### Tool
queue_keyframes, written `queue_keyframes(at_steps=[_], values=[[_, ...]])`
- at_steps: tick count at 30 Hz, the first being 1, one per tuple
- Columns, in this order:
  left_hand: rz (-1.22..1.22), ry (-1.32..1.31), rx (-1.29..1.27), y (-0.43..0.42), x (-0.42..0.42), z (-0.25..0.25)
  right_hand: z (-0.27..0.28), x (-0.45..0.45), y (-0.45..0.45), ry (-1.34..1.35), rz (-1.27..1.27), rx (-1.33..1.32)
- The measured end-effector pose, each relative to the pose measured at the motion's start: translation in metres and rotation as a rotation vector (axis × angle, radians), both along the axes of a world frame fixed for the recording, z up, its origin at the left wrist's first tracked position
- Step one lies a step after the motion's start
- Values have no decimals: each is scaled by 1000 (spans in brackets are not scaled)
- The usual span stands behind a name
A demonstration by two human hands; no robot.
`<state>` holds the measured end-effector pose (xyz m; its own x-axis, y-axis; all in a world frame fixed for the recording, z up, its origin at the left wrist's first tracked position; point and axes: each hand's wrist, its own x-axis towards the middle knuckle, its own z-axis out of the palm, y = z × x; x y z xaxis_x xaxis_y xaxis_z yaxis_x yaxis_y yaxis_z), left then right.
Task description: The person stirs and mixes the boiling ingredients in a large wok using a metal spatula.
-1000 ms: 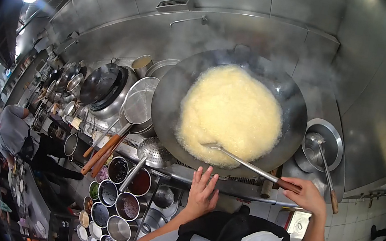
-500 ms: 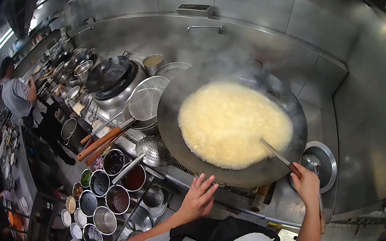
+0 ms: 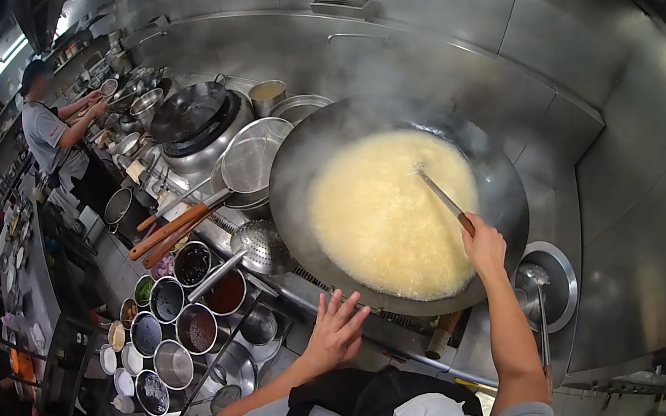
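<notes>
A large dark wok [image 3: 284, 193] holds pale yellow, foaming liquid [image 3: 392, 208], and steam drifts up from it. Over the wok's right side, my right hand [image 3: 485, 246] is closed around the wooden handle of a long metal-shafted wok utensil [image 3: 441, 193]. Its head is hidden in the foam, so I cannot tell its shape. My left hand [image 3: 336, 332] is open with fingers spread, close to the wok's front rim. It holds nothing; whether the fingertips touch the stove edge I cannot tell.
To the right, a metal bowl [image 3: 566, 275] has another long-handled tool [image 3: 541, 314] in it. Left of the wok are a wire strainer [image 3: 255, 155], a perforated ladle [image 3: 261, 247] and a second wok [image 3: 187, 113]. Several sauce pots [image 3: 197, 328] stand front left. Another person [image 3: 49, 136] works far left.
My right hand has moved the utensil up and left, deeper over the wok, and the liquid has shifted. My left hand stays spread near the front rim. The other person's arms have risen.
</notes>
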<state>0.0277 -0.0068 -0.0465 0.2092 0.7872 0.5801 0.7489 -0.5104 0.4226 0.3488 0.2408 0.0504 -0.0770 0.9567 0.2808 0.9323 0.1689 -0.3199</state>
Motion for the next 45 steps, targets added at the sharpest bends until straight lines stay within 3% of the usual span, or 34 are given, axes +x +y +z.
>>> queue_keyframes(at_steps=[16,33,40,45], values=[[-15,-44,65,6,4,-8,30,57,-131,224,32,-186],[-42,-82,64,8,1,-7,154,112,-259,262,30,-385],[-55,-95,41,5,-2,4,90,106,-229,704,185,-553],[-45,-68,20,2,-5,15,51,51,-191,757,286,-558]])
